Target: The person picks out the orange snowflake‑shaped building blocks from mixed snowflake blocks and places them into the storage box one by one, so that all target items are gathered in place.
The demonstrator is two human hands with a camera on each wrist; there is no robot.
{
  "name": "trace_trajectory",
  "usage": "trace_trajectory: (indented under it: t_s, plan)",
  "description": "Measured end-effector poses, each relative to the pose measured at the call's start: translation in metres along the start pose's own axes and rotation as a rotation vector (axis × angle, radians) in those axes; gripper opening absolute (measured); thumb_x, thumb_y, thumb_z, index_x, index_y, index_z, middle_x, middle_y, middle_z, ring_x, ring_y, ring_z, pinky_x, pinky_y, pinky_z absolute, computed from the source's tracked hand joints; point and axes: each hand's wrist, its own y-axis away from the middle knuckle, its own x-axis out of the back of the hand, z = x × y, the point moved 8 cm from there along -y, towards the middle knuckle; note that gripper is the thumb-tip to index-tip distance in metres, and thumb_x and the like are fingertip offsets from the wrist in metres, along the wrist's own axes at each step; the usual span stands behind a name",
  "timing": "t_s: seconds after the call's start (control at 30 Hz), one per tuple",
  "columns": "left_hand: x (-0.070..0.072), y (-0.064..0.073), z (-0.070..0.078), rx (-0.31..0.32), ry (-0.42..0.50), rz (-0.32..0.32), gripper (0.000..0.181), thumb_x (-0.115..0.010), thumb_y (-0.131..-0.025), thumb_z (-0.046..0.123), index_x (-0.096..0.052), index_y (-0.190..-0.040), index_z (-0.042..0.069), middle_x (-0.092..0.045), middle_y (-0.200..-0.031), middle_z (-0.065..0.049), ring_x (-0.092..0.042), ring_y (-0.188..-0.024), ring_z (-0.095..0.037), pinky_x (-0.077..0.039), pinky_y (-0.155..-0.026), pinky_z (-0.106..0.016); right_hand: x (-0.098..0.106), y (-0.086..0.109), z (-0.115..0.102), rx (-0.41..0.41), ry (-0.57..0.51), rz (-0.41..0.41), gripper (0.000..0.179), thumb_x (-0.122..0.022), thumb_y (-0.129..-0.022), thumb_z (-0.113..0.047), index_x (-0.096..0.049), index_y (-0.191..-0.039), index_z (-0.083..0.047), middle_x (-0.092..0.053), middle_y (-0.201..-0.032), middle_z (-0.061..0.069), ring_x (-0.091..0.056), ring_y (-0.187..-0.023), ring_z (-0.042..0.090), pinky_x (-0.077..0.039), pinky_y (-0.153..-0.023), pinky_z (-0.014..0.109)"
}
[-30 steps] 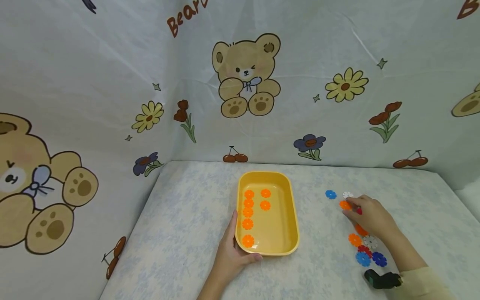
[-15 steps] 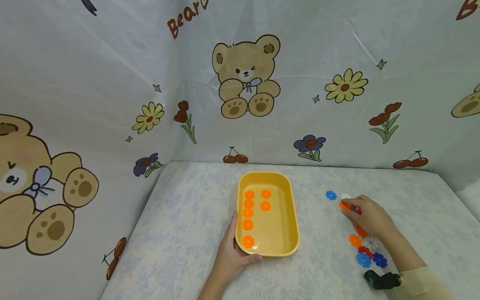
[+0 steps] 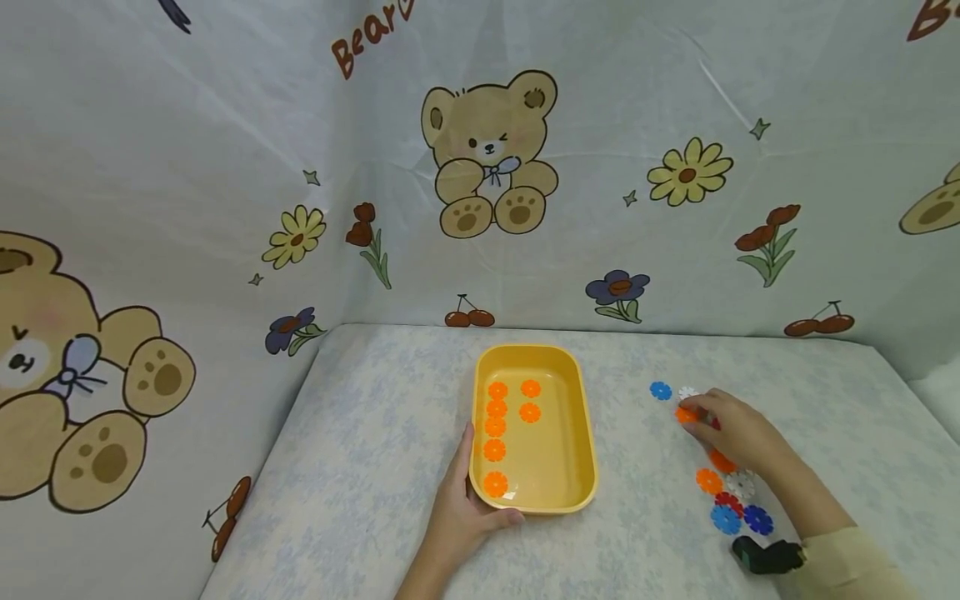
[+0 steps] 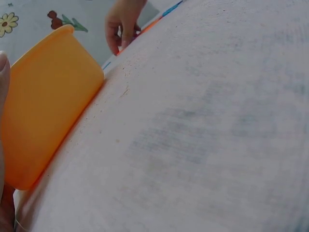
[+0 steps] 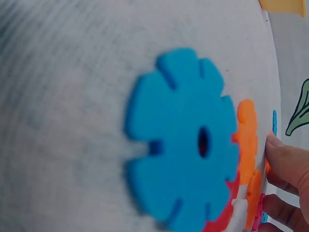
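Observation:
My left hand (image 3: 467,510) grips the near left corner of a yellow plastic tray (image 3: 564,454), thumb along the front and fingers at its left side. Several orange notched discs (image 3: 495,450) lie in the tray, a column of them along the left and two beside it. To the right of the tray, my right hand (image 3: 738,429) pinches another orange notched disc (image 3: 686,415) between thumb and fingers, low over the table. A white disc (image 3: 687,392) lies just beyond the fingertips, a light blue disc (image 3: 661,390) to its left. Part of a red disc shows beneath the hand.
Nearer the right forearm lies a loose cluster: orange discs (image 3: 708,481), a white disc (image 3: 740,484), a red disc (image 3: 729,503), a light blue disc (image 3: 726,519) and a dark blue disc (image 3: 758,520). A bear-printed cloth (image 3: 570,283) rises behind the table.
My right hand has shifted slightly left and toward me with the orange disc, and the white disc has slid a little left. The left hand and tray stay put.

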Motion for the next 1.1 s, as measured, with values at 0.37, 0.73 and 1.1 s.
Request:
trace_trajectory:
  t_s: [0.37, 0.73, 1.1]
  plan:
    - [0.0, 0.0, 0.0, 0.007, -0.01, 0.003, 0.129, -0.092, -0.065, 0.039, -0.007, -0.161, 0.028, -0.013, -0.166, 0.002, -0.023, -0.152, -0.019, -0.023, -0.113, -0.008, -0.001, 0.0, 0.004, -0.063, -0.027, -0.01, 0.042, -0.076, -0.088, -0.027, -0.062, -0.12, -0.005, -0.064, -0.094, 0.006, -0.055, -0.08, 0.019, -0.058, -0.072, 0.043]
    - [0.0, 0.001, 0.002, 0.007, 0.01, -0.004, 0.128, -0.091, -0.066, 0.039, -0.006, -0.161, 0.028, -0.012, -0.166, 0.003, -0.021, -0.152, -0.019, -0.022, -0.112, -0.007, 0.002, 0.004, 0.0, -0.058, 0.098, -0.008, 0.052, -0.079, -0.083, -0.037, -0.069, -0.12, -0.001, -0.066, -0.092, 0.008, -0.058, -0.08, 0.021, -0.056, -0.082, 0.055]
    - [0.001, 0.0, 0.001, -0.002, -0.015, -0.005, 0.127, -0.091, -0.068, 0.038, -0.005, -0.161, 0.026, -0.011, -0.167, 0.001, -0.023, -0.152, -0.021, -0.024, -0.113, -0.01, 0.006, 0.008, -0.043, 0.088, -0.044, 0.114, 0.038, -0.071, -0.091, -0.037, -0.071, -0.117, -0.008, -0.06, -0.09, -0.003, -0.044, -0.07, 0.012, -0.039, -0.053, 0.02]
